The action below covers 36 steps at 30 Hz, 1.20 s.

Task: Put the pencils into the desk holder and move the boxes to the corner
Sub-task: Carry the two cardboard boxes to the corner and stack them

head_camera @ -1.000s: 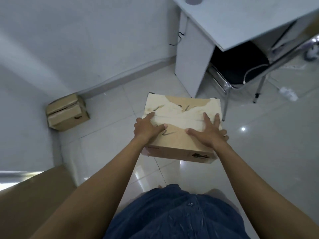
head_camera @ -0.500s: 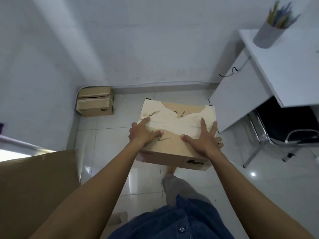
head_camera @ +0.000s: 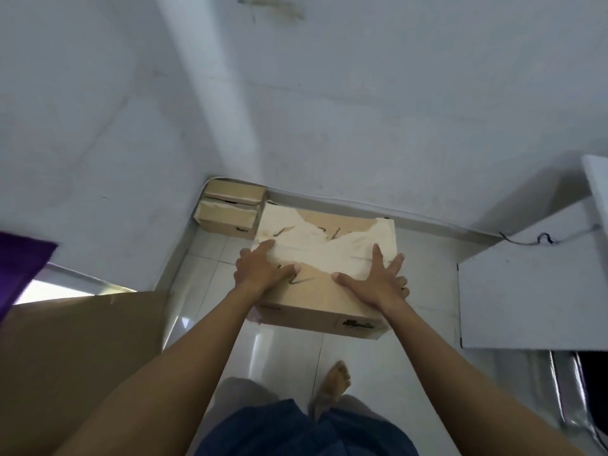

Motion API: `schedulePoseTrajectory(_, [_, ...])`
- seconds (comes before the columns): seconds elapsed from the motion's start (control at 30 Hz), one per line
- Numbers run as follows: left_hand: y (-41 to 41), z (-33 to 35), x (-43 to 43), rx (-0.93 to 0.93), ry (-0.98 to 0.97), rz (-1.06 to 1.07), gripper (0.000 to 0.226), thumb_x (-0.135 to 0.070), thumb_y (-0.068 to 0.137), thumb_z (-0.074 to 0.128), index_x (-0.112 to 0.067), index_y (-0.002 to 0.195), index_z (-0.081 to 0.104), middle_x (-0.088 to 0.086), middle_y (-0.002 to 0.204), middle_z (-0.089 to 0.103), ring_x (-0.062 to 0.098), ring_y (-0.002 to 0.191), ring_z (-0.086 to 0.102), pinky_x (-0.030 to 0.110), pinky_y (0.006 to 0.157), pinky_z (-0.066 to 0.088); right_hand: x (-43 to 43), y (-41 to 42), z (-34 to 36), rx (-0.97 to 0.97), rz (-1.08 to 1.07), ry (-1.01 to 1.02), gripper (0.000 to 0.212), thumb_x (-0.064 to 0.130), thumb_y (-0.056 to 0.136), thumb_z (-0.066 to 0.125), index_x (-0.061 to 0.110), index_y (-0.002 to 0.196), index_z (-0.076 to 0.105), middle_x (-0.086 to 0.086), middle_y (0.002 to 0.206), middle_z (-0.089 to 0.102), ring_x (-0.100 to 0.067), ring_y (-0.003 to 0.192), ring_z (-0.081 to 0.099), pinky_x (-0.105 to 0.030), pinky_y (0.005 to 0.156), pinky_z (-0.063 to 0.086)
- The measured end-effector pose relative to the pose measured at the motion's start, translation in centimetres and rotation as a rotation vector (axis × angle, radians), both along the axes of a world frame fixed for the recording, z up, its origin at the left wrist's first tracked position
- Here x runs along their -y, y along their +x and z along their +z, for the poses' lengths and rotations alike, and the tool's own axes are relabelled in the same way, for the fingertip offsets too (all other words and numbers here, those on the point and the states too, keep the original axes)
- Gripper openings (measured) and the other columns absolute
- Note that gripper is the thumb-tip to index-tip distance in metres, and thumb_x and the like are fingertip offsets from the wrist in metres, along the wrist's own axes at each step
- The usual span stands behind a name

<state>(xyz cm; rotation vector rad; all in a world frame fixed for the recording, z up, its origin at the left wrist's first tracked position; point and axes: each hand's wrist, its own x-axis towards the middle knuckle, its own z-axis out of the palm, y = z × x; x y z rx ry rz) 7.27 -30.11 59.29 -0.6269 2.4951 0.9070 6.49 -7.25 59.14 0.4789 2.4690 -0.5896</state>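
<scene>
I carry a worn cardboard box (head_camera: 320,296) with torn white paper on its lid, held above the tiled floor. My left hand (head_camera: 260,268) grips its left edge, with forefinger and thumb lying on the lid. My right hand (head_camera: 371,281) is spread over the lid at the right, its outer fingers curling over the right edge. A smaller cardboard box (head_camera: 230,210) stands on the floor in the corner where the two walls meet, just beyond the carried box's far left corner. No pencils or holder are in view.
The white desk's side panel (head_camera: 526,291) stands at the right with a black cable (head_camera: 526,240) hanging at its top. A chair's metal frame (head_camera: 572,393) shows below it. A large brown cardboard sheet (head_camera: 82,357) and purple cloth (head_camera: 19,264) are at the left. My bare foot (head_camera: 335,380) is on the tiles.
I have walked toward the corner with the box in both hands. The corner box is now just past the carried one. The desk top and pencil holder have left the view.
</scene>
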Motion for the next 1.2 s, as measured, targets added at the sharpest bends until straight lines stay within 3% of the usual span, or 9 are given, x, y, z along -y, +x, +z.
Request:
schedulePoseTrajectory(0.3, [-9.0, -1.5, 9.3, 0.025, 0.016, 0.054, 0.089, -0.065, 0.064, 0.073, -0.037, 0.140, 0.036, 0.012, 0.143, 0.034, 0.034, 0.130, 0.037, 0.045, 0.108, 0.037, 9.4, -9.6, -2.2, -0.012, -0.007, -0.045, 0.117, 0.081, 0.059, 0.066, 0.038, 0.151, 0.007, -0.006, 0.159, -0.010, -0.044, 0.136, 0.028, -0.052, 0.109, 0.025])
schedulePoseTrajectory(0.47, [-14.4, -1.9, 16.2, 0.019, 0.044, 0.019, 0.090, -0.066, 0.063, 0.073, -0.038, 0.140, 0.037, 0.008, 0.149, 0.035, 0.032, 0.135, 0.033, 0.046, 0.109, 0.036, 15.9, -14.3, -2.2, -0.015, -0.050, -0.052, 0.117, 0.078, 0.061, 0.067, 0.036, 0.152, 0.007, -0.007, 0.159, -0.009, -0.044, 0.137, 0.026, -0.053, 0.110, 0.024])
schedulePoseTrajectory(0.6, [-18.4, -2.5, 20.9, 0.031, 0.037, 0.020, 0.090, -0.065, 0.062, 0.074, -0.038, 0.139, 0.036, 0.010, 0.145, 0.033, 0.032, 0.130, 0.040, 0.047, 0.107, 0.039, 20.6, -17.8, -2.9, -0.008, -0.092, -0.062, 0.120, 0.075, 0.062, 0.069, 0.031, 0.152, 0.003, -0.013, 0.158, -0.006, -0.044, 0.138, 0.025, -0.052, 0.111, 0.025])
schedulePoseTrajectory(0.93, [-25.5, -6.2, 26.5, 0.078, 0.035, 0.033, 0.094, -0.065, 0.059, 0.076, -0.039, 0.140, 0.036, 0.012, 0.144, 0.034, 0.034, 0.133, 0.036, 0.048, 0.109, 0.035, 25.6, -25.8, -6.3, 0.091, -0.031, -0.134, 0.114, 0.068, 0.065, 0.073, 0.034, 0.152, 0.007, -0.014, 0.155, 0.007, -0.042, 0.136, 0.027, -0.051, 0.110, 0.029])
schedulePoseTrajectory(1.03, [-28.0, -7.9, 27.7, 0.097, 0.028, 0.044, 0.097, -0.063, 0.058, 0.078, -0.038, 0.141, 0.035, 0.013, 0.145, 0.033, 0.034, 0.133, 0.035, 0.047, 0.110, 0.034, 26.8, -28.4, -7.9, 0.111, -0.006, -0.151, 0.115, 0.068, 0.066, 0.073, 0.037, 0.152, 0.002, -0.013, 0.156, 0.001, -0.043, 0.136, 0.025, -0.051, 0.109, 0.030])
schedulePoseTrajectory(1.2, [-32.6, -12.2, 29.9, 0.104, 0.036, 0.078, 0.096, -0.056, 0.058, 0.081, -0.040, 0.140, 0.035, 0.010, 0.147, 0.027, 0.036, 0.136, 0.026, 0.046, 0.110, 0.031, 29.2, -32.8, -12.2, 0.099, 0.109, -0.103, 0.119, 0.074, 0.066, 0.066, 0.044, 0.149, -0.014, -0.004, 0.154, -0.031, -0.046, 0.136, 0.026, -0.050, 0.108, 0.030])
